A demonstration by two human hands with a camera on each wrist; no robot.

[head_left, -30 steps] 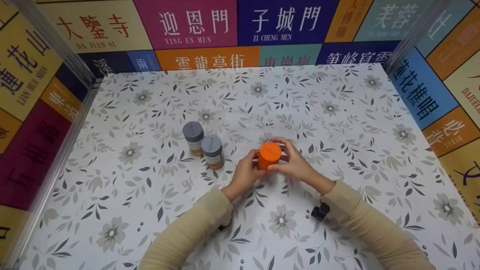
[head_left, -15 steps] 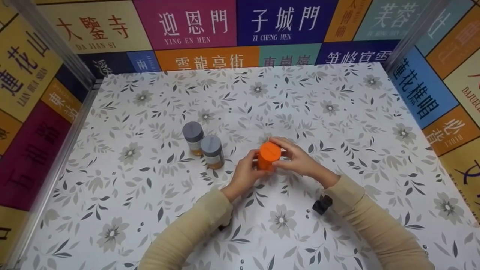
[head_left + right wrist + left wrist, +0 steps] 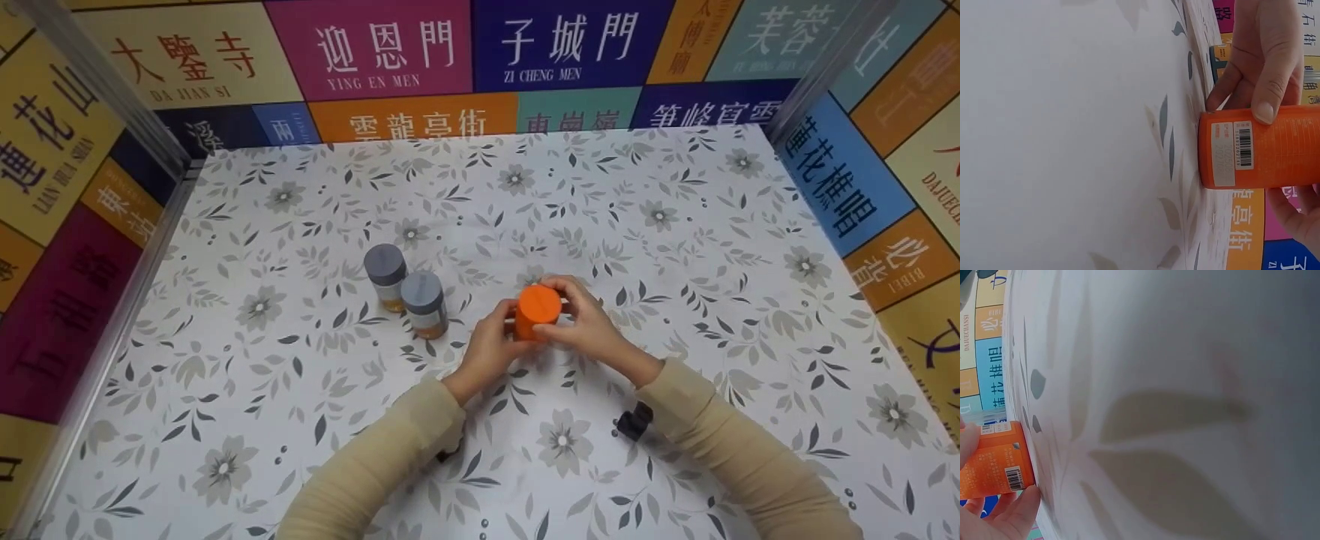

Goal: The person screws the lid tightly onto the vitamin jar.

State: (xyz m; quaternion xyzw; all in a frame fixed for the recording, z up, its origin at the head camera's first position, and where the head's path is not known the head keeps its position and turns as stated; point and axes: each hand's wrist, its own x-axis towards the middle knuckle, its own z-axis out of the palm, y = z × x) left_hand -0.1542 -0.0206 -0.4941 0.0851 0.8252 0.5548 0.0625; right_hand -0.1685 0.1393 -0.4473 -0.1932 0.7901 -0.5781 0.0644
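Observation:
An orange bottle (image 3: 539, 303) with a round orange lid stands upright on the floral tabletop, between both hands. My left hand (image 3: 491, 341) holds it low from the left side. My right hand (image 3: 591, 322) grips it higher up from the right, thumb across the front near the lid and fingers behind. The right wrist view shows the bottle (image 3: 1264, 149) side-on, its base at the table and a barcode label (image 3: 1244, 145) near the bottom. Another barcode (image 3: 1014, 477) faces the left wrist camera. Parts of the fingers behind the bottle are hidden.
Two grey-capped bottles, one at the back (image 3: 386, 276) and one in front (image 3: 424, 304), stand close together left of the hands. Panels with large Chinese characters (image 3: 390, 49) border the table at the back and both sides. A black wrist device (image 3: 635, 421) hangs below the right sleeve.
My right hand shifted outward to the right half a second ago, its thumb sliding right along the bottle, and is now back with the thumb across the front. The left hand stays put.

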